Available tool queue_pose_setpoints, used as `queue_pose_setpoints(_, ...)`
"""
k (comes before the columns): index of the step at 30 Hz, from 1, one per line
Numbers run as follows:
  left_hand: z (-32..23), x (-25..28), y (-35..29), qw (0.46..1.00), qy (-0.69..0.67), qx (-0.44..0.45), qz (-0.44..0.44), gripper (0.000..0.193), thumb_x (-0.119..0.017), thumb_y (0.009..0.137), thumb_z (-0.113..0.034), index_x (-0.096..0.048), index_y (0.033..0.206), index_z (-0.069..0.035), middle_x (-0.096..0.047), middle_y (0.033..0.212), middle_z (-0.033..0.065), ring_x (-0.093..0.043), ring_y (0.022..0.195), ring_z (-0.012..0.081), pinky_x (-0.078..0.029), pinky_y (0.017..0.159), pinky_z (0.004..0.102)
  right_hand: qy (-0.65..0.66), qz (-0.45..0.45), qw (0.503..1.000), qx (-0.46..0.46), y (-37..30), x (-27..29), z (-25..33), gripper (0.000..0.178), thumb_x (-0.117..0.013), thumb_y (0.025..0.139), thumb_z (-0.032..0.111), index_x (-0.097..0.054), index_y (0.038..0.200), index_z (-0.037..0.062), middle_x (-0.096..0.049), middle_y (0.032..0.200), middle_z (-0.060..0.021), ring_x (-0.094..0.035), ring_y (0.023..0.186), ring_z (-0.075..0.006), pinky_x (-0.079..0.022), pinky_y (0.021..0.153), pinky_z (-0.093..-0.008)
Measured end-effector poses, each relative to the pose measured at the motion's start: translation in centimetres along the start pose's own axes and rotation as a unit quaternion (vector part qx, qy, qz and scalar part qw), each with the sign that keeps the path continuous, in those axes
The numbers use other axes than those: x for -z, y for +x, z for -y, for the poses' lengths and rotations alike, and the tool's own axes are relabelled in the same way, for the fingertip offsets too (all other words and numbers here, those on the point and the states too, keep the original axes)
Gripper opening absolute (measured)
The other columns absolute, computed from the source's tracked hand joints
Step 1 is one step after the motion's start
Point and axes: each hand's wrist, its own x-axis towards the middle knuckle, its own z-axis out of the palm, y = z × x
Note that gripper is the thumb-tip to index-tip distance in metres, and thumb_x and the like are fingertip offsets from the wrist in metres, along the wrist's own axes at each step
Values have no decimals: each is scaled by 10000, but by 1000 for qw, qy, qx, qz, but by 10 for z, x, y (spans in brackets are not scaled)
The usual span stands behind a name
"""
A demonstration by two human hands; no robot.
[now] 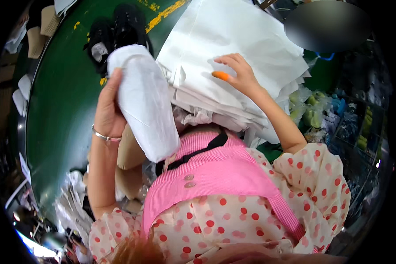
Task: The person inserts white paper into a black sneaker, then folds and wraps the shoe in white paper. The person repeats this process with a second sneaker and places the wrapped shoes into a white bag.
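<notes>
Dotted blouse (237, 213); rounded paper-wrapped bundle (145, 103)

You have a white paper-wrapped bundle (145, 105) gripped along its left side by your left hand (109, 103). It is long and smooth, rounded at its far end and blunter at the end near you, with a few creases in the wrapping; its contents are hidden. It slants from upper left to lower right, just left of your stack of white paper sheets (237, 31). Those sheets are large and loosely layered, their edges uneven and partly rumpled on the side nearest you. Your right hand (240, 72) is over the top sheet, fingers spread and curved; contact is unclear.
</notes>
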Motion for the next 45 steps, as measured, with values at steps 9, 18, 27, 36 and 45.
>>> queue_pose_setpoints(9,29,8,-31,981,-26,-162,-108,370,-522,922,-248,-514,1215,-23,-591,1175,109,-571,1076,227,-444,956,388,90,63,993,50,-27,-14,26,165,-679,745,154,-648,897,98,-615,809,-59,-580,706,-215,-481,616,-317)
queue_pose_setpoints(18,62,-52,-6,977,106,-183,-30,333,-604,885,-190,-536,1156,-10,-612,1067,46,-583,936,113,-467,847,272,229,-15,972,-50,66,77,55,139,-547,846,120,-632,924,42,-603,649,-55,-555,533,-75,-442,504,-237)
queue_pose_setpoints(27,59,-45,10,963,1,-270,7,297,-597,877,-174,-552,1124,-15,-613,1018,33,-577,898,110,-474,794,274,323,47,909,260,78,68,225,190,-669,806,115,-569,941,28,-599,861,-71,-614,750,-162,-496,628,-279)
queue_pose_setpoints(36,48,3,-8,954,-43,-295,-7,258,-609,854,-155,-574,1070,-20,-620,971,30,-576,858,112,-476,768,272,22,-27,991,128,100,35,178,548,-532,907,325,-374,1346,38,-415,1342,-186,-369,1267,-313,-302,1047,-341)
queue_pose_setpoints(45,30,-6,14,938,-38,-344,-3,219,-620,830,-136,-596,1017,-24,-627,924,28,-575,819,114,-477,742,270,385,171,907,-15,109,6,169,750,-425,906,538,-228,1418,26,-373,1394,-178,-336,1304,-264,-270,1044,-302)
